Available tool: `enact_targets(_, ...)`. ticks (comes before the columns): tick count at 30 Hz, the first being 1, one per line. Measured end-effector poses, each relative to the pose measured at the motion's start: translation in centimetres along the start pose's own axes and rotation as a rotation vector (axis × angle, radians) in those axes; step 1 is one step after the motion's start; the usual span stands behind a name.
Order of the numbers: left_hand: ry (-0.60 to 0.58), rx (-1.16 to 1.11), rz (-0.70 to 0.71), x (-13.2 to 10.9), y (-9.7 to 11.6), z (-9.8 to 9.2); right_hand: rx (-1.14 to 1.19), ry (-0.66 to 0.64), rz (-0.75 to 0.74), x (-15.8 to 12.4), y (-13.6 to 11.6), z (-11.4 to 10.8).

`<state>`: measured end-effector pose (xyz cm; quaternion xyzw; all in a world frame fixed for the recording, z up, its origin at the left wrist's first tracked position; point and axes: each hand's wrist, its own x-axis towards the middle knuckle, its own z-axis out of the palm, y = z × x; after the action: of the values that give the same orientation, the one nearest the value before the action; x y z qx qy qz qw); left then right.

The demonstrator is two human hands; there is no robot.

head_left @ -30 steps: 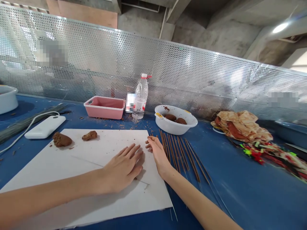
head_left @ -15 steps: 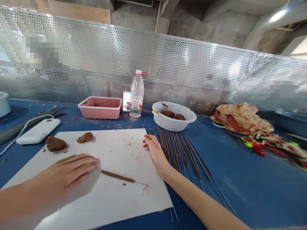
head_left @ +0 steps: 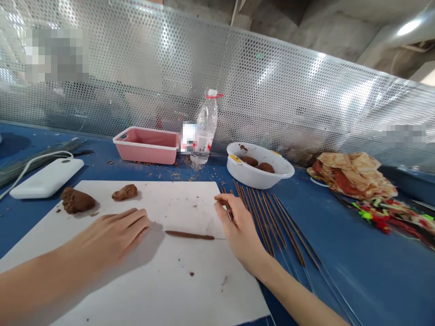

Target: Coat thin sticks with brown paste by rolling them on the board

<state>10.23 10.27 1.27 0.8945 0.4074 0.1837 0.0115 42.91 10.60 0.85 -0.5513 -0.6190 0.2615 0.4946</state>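
A thin brown clay stick [head_left: 189, 235] with a bare wire at its right end lies on a white board [head_left: 142, 285]. My left hand [head_left: 118, 231] is open and palm down, with its fingers extended, just left of the stick's tip. My right hand [head_left: 241, 226] is over the board's right edge, fingers loosely bent and thumb apart, open with nothing visible in it. The wire's far end disappears beneath that hand. Two clay lumps, a larger one [head_left: 77, 200] and a smaller one [head_left: 125, 192], rest toward the board's back left.
Several clay-coated wires [head_left: 272, 217] lie side by side right of the board. Behind are a pink basket [head_left: 146, 147], a water bottle [head_left: 205, 129] and a white basin [head_left: 260, 174] holding clay. A white power bank [head_left: 47, 179] sits left; crumpled cloth [head_left: 356, 174] lies right.
The clay stick has shifted away from me and turned from slanted to nearly level. My right hand has come over its wire end. The view has moved slightly.
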Motion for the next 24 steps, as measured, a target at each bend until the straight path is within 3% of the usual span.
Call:
enact_targets(3,-0.084,0.040,0.068,0.6,-0.1,0.2,-0.144,-0.041,-0.097,0.0,-0.6,0.9)
enact_targets(10,-0.145,-0.004,0.056,0.0,-0.1,1.0,-0.424,-0.306,-0.010,-1.9,-1.8,5.1)
enact_targets(14,-0.143,-0.021,0.017,-0.4,-0.4,1.4,-0.653,-0.440,-0.035,-1.9,-2.1,6.6)
enact_targets(19,-0.100,0.013,-0.048,-0.5,-1.4,1.3,-0.792,-0.473,-0.034,1.0,-1.3,7.8)
enact_targets(24,-0.116,0.027,-0.159,-0.2,-3.7,0.3,-0.747,-0.436,0.054,6.8,0.0,8.8)
